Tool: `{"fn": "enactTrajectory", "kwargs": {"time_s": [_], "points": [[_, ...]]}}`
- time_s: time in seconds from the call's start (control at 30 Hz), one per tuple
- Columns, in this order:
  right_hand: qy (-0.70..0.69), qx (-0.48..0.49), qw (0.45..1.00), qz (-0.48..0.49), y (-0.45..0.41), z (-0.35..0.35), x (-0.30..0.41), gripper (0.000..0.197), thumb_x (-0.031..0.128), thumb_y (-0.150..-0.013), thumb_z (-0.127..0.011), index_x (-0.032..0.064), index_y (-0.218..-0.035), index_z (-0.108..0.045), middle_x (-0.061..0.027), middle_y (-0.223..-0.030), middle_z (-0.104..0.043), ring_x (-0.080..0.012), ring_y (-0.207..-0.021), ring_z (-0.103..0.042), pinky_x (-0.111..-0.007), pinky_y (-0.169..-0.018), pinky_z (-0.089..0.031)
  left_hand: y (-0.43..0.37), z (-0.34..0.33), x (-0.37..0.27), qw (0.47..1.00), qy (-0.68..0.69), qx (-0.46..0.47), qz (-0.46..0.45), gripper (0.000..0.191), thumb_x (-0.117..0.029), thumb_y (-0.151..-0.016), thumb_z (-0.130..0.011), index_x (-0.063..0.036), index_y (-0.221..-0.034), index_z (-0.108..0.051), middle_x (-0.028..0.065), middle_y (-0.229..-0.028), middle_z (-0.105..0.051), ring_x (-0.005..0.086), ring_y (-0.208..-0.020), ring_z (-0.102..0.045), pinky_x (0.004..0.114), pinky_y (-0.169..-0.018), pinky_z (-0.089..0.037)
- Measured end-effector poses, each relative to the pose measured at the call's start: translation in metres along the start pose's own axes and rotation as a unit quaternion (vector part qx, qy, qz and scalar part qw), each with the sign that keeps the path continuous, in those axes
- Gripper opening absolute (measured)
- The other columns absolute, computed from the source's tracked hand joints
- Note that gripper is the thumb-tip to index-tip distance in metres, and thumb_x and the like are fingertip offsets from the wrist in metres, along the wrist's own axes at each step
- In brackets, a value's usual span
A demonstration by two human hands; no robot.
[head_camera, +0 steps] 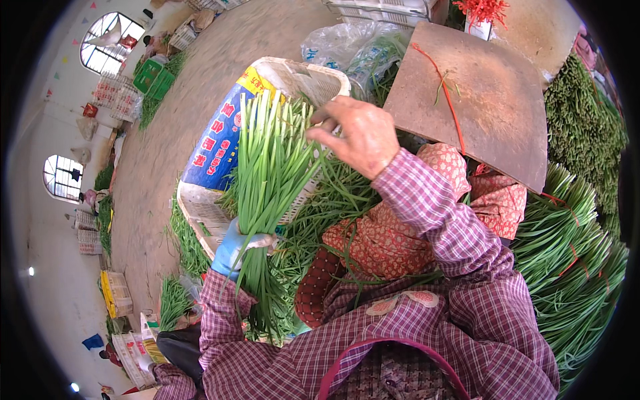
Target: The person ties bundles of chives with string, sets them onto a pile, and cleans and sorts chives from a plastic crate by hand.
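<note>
My left hand [239,250], in a blue and whitish glove, is shut around a bunch of green leaves [267,175] that look like garlic chives. The pale cut ends point away from me and the leaf tips hang below the fist. My bare right hand [357,135] is at the right side of the pale ends, thumb and fingers bent close together. Whether a leaf is pinched between them cannot be made out. Under the bunch stands a white plastic crate [305,75], with a blue and yellow printed sack [212,145] along its left side.
Loose leaves [345,195] lie between the crate and my lap. A worn board [480,100] at the right carries a red tie [445,90]. Tied bundles [565,260] are stacked beside me. Clear plastic bags [345,47] and red ties [482,12] are farther off.
</note>
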State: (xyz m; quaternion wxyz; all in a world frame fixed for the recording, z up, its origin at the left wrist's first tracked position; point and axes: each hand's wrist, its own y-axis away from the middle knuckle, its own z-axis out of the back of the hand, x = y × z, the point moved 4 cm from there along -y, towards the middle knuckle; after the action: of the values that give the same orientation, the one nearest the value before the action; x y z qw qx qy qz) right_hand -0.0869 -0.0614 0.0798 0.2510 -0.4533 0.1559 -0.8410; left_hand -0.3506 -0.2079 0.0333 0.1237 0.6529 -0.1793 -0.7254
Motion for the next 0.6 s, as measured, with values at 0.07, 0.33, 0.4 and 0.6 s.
{"fn": "enactTrajectory", "kwargs": {"time_s": [0.07,0.33,0.4,0.6], "points": [[0.023,0.004,1.0,0.018,-0.006,-0.012,0.01,0.03,0.04,-0.076,-0.071,0.0108,-0.081,-0.068,-0.0044,-0.079,-0.065,-0.022,-0.069,-0.065,-0.038,-0.062,-0.051,0.0,0.0,0.007,1.0,0.006,0.01,0.004,0.054,-0.011,-0.064,-0.078,0.0055,-0.111,-0.058,0.0097,-0.083,-0.062,0.0189,-0.064,-0.061,0.031,-0.061,-0.053],[0.144,-0.106,0.984,-0.01,-0.015,0.013,-0.027,0.015,0.029,-0.082,-0.066,0.0141,-0.079,-0.068,-0.0037,-0.076,-0.064,-0.0199,-0.061,-0.063,-0.036,-0.053,-0.051,0.002,-0.008,0.011,1.0,-0.024,0.004,-0.014,0.052,-0.019,-0.067,-0.077,0.0053,-0.109,-0.057,0.0103,-0.078,-0.061,0.0185,-0.062,-0.061,0.031,-0.06,-0.051],[0.161,-0.111,0.98,-0.036,-0.01,0.025,-0.036,0.015,0.029,-0.082,-0.067,0.0144,-0.08,-0.069,-0.0038,-0.075,-0.064,-0.0201,-0.061,-0.063,-0.036,-0.053,-0.051,0.006,-0.011,0.013,1.0,-0.012,0.002,-0.005,0.05,-0.021,-0.069,-0.076,0.0051,-0.108,-0.057,0.0101,-0.076,-0.061,0.0186,-0.062,-0.061,0.031,-0.06,-0.051],[0.002,0.062,0.998,-0.029,0.013,-0.03,0.007,0.036,0.051,-0.08,-0.065,0.0153,-0.078,-0.071,-0.0068,-0.072,-0.067,-0.0214,-0.064,-0.065,-0.037,-0.061,-0.052,0.003,-0.012,0.025,0.998,0.053,-0.012,0.012,0.049,-0.009,-0.069,-0.075,0.0032,-0.112,-0.055,0.0095,-0.082,-0.063,0.0184,-0.069,-0.062,0.032,-0.061,-0.054]]}}
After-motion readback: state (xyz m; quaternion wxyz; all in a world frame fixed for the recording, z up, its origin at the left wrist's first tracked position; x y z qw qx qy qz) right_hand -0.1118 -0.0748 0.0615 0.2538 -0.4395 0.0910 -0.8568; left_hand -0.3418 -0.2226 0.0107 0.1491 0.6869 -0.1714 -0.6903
